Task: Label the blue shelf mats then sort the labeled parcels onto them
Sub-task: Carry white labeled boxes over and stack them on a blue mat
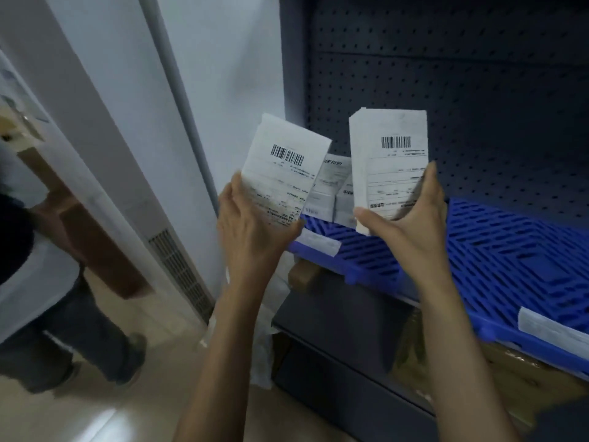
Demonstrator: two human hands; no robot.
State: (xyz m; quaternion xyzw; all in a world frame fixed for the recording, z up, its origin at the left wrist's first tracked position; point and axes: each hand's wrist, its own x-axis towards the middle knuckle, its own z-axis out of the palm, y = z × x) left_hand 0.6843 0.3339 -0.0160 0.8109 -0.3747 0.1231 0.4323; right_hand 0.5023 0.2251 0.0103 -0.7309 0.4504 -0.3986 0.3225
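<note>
Left hand [255, 224]: a flat white parcel [283, 173] is being pinched at its lower edge between thumb and fingers, barcode facing up.
Right hand [411, 218]: a second labelled parcel [389, 164] is being gripped, thumb in front, fingers behind.
Location: both parcels are being held above the left end of the blue shelf mat [497, 247].
Mat contents: two or three more parcels [331, 189] are being stood at its back left corner; a white label strip [318, 245] is being carried on its front edge.
Neighbouring mat [526, 317]: a further strip [554, 330] is being shown; nothing is visible on it.
Risk: print is being blurred, so a parcel is judged liable to be mis-sorted.
Risk: the leaning stack is judged liable to be toppled.
</note>
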